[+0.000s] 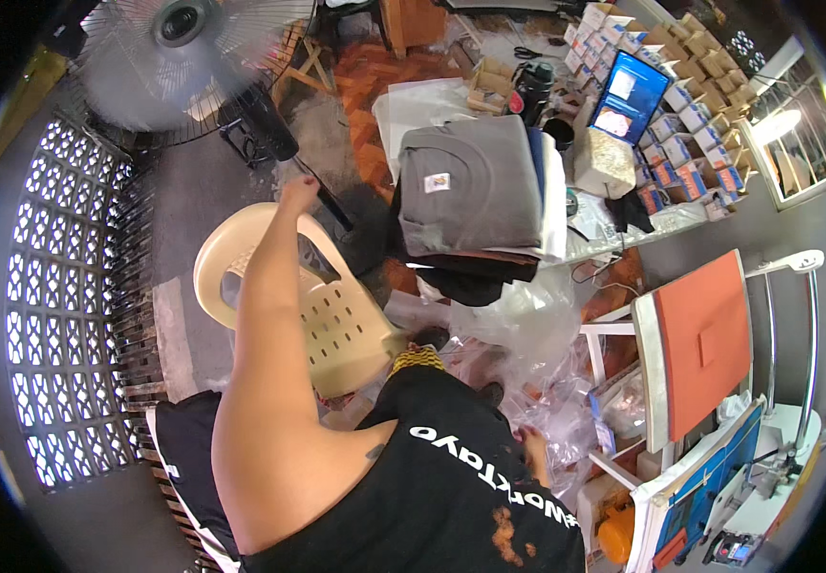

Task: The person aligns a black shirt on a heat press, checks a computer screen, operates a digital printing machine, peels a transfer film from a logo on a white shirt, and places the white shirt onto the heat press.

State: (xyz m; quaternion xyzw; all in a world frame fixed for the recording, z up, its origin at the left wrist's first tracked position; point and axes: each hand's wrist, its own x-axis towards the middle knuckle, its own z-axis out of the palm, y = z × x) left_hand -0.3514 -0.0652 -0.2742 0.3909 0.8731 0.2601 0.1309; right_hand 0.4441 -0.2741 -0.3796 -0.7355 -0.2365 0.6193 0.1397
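Note:
My left arm reaches forward over a cream plastic chair [341, 329]. At its end my left hand [298, 195] is closed at the thin pole of a standing fan [268, 122], just beyond the chair's top edge. The fan's head is at the upper left, its blades blurred by spinning. Low beside my black shirt is my right hand [530, 449], close to crumpled clear plastic bags [551, 396]. My body partly covers that hand, and its grip is unclear.
Folded shirts [470, 186], grey on top, are stacked ahead of me. Behind them stand a dark flask [532, 91], a lit screen [631, 95] and rows of small boxes [685, 143]. A heat press [704, 344] with an orange pad stands right. Patterned openwork wall [64, 296] lines the left.

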